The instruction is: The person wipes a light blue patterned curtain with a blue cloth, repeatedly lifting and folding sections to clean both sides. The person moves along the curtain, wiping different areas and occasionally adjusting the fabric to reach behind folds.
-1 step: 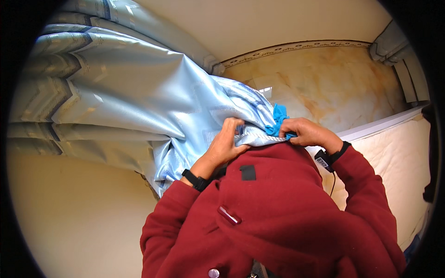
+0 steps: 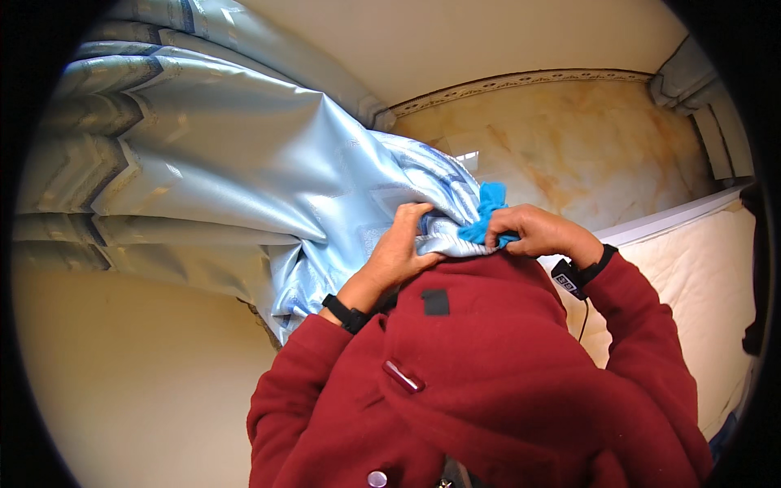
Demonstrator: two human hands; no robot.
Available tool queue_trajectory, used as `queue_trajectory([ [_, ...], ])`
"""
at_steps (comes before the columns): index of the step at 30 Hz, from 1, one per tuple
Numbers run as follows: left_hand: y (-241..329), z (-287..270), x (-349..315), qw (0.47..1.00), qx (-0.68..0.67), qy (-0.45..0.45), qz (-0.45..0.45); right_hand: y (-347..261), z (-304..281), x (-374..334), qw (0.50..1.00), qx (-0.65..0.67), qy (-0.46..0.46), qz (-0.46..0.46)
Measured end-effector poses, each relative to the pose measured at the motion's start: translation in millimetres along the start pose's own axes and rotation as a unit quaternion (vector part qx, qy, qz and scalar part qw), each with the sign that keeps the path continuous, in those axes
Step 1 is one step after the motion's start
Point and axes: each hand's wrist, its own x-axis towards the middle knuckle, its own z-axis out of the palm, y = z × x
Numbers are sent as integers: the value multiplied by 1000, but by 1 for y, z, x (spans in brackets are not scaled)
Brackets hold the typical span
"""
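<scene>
A shiny light-blue curtain (image 2: 244, 175) with dark zigzag bands stretches from the far left toward my body, and its end is bunched up in front of me. My left hand (image 2: 400, 244) is closed on the gathered curtain, thumb toward me and fingers curled over the folds. Around the bunched end at the right is a bright blue cloth strip (image 2: 491, 213). My right hand (image 2: 533, 231) pinches this strip near the curtain's striped edge; its fingertips are partly hidden. The bunched end lies against my red top.
Beyond the curtain is a glossy marbled floor (image 2: 569, 154) with a patterned border strip (image 2: 521, 79) along the wall. To the right is a cream quilted surface (image 2: 667, 285) with a pale edge. Another grey curtain (image 2: 687, 77) hangs at the far right.
My right fingers have shifted slightly left and curled further in at the blue strip. A little more of the curtain's striped edge is folded up; my left hand has barely moved.
</scene>
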Motion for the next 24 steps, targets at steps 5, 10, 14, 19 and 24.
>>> queue_trajectory([
  [5, -7, 4, -6, 993, 79, -83, 0, -30, 21, 42, 978, 84, -28, -190],
  [10, -13, -14, -35, 989, -12, -143, -16, 4, 31, 93, 948, -153, -3, -280],
  [14, -4, -29, -55, 974, -97, -185, -82, 46, -23, 96, 959, -162, 229, -43],
  [19, 8, -34, -56, 980, -73, -157, -100, 52, 19, 92, 946, -124, 171, -245],
  [24, 15, -44, -66, 957, -148, -198, -150, 82, -13, 111, 929, -180, 187, -263],
])
